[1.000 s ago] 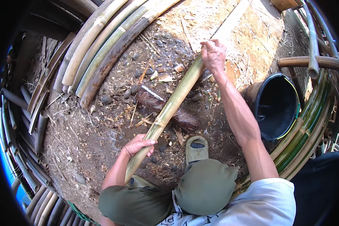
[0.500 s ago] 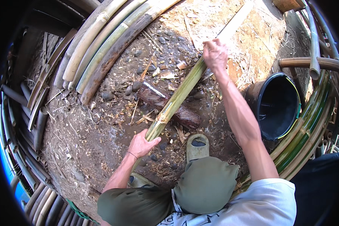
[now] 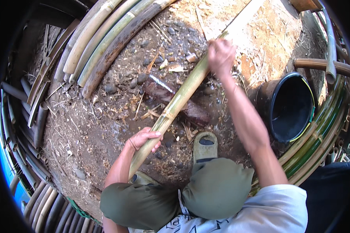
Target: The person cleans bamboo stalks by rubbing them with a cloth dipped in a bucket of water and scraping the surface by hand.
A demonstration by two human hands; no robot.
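Note:
A long, pale green bamboo pole (image 3: 177,104) slants from beside my left knee up to the far right, where bright sunlight washes it out. My left hand (image 3: 146,138) is closed around its near part, with the thumb on top and fingertips showing at the right side. Farther up, my right hand (image 3: 221,57) is closed on the pole, its fingers curled and slightly blurred; whether anything else is in it I cannot see. The pole crosses over a short, dark reddish-brown log (image 3: 196,112) lying on the ground.
A black bucket (image 3: 274,106) lies tipped on its side at the right, with green bamboo poles (image 3: 321,136) beyond it. More poles (image 3: 101,50) lie at the upper left. Stones and wood chips litter the dirt ground (image 3: 81,143). A sandal (image 3: 205,145) is on my foot.
The bamboo pole has shifted slightly away from me and turned. My left hand has moved a little up and right, its fingers now wrapping underneath. The right hand stays near the same place.

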